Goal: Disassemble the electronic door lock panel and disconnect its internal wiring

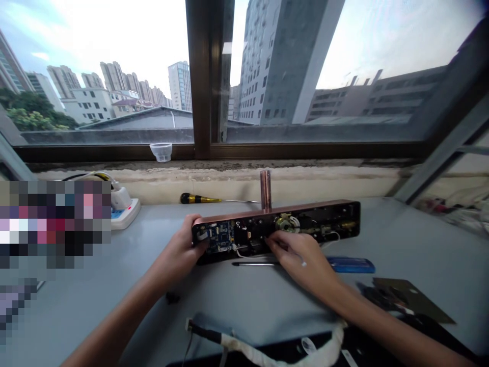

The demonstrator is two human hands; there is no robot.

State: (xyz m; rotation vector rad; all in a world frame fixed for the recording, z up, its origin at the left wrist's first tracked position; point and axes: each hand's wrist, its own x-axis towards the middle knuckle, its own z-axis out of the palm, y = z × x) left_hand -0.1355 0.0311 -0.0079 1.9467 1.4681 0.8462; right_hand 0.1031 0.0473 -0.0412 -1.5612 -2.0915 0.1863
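A long copper-coloured housing [346,216] stands on its side, its open face towards me, with a blue circuit board [220,237] at its left end and a round metal part near the middle. A copper tube [266,191] rises behind it. My left hand [188,244] is closed round the housing's left end, thumb on the front near the board. My right hand [296,250] has its fingers pinched together at the middle of the open face; whatever lies between the fingertips is too small to make out. White wires run beside it.
Behind the housing lies a yellow and black screwdriver [200,199]. A blue-handled tool [351,265] lies under my right forearm. A wrapped cable [267,357] crosses the front, and a flat plate [416,300] is at right. A power strip [128,215] sits at left.
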